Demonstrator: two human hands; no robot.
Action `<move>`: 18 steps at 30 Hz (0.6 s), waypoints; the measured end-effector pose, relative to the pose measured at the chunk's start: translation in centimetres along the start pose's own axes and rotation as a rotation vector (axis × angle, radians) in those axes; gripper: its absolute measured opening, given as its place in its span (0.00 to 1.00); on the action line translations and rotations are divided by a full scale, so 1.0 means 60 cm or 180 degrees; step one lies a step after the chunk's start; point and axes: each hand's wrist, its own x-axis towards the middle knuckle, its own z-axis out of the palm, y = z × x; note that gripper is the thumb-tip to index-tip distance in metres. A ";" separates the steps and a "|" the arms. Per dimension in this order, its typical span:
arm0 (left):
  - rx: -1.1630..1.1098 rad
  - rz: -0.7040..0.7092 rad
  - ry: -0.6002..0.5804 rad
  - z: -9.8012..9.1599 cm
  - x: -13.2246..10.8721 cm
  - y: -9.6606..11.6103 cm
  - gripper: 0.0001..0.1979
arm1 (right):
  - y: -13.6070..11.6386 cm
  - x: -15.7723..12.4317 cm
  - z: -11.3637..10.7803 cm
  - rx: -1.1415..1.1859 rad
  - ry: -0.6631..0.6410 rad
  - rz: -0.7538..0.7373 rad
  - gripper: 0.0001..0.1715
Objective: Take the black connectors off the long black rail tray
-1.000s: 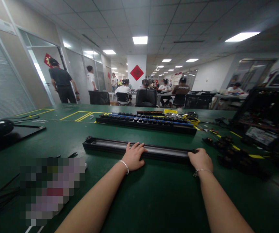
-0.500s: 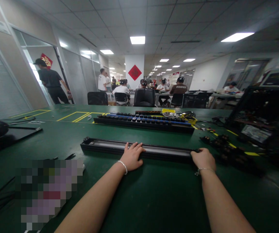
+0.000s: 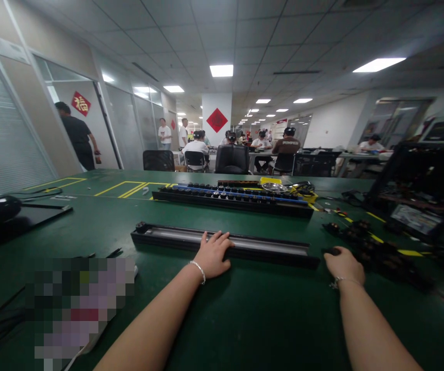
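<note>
A long black channel-shaped rail [image 3: 272, 251] with a shiny grey trough lies crosswise on the green table. A small black block [image 3: 141, 226] sits in its left end. My left hand [image 3: 213, 256] rests across the rail near its middle, fingers spread over the trough and thumb at the near side. Just beyond the rail's right end, my right hand [image 3: 344, 267] is closed with a small black part [image 3: 332, 251] showing at its fingertips. That part stands apart from the rail; most of it is hidden by the hand.
Behind lies another long rail [image 3: 237, 202] filled with several black parts and a blue strip. Black parts [image 3: 392, 255] are heaped at right beside open dark equipment [image 3: 418, 190]. A blurred-out packet [image 3: 86, 304] and cables lie front left. People sit at tables further back.
My right hand has moved right, away from the rail's end, with a small black part in its fingers. My left hand stays on the rail. The view has shifted slightly.
</note>
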 end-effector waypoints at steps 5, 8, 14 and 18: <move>-0.0012 0.0003 0.0036 0.000 0.001 0.001 0.24 | -0.008 0.003 0.001 -0.0101 0.0168 -0.0166 0.31; -0.0010 0.0006 0.0005 0.000 0.001 0.000 0.23 | -0.010 0.000 0.002 -0.0210 0.0325 -0.0295 0.30; -0.0018 -0.0008 -0.0012 -0.001 0.002 -0.002 0.23 | -0.010 -0.008 0.003 -0.0027 0.1058 -0.0537 0.26; -0.0082 -0.0012 -0.0035 -0.003 0.005 -0.004 0.22 | -0.036 -0.031 -0.010 0.0016 0.1248 -0.1102 0.16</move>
